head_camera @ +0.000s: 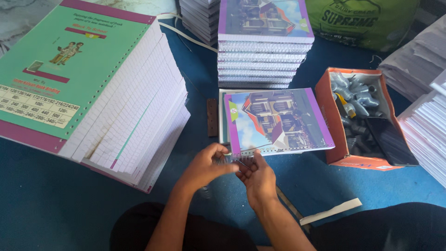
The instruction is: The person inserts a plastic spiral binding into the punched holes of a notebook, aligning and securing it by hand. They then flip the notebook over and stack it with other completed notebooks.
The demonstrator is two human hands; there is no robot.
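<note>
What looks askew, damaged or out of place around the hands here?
The tall stack of unbound pages on the left leans, its sheets fanned out unevenly, with a dark smudge on its lower edge. A loose paper strip lies on the blue floor.

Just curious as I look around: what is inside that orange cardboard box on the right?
The orange box holds a heap of grey spiral binding coils, one yellow-tipped piece, and a flat black phone-like slab lying on top. Whatever lies beneath the coils and slab is covered.
</note>
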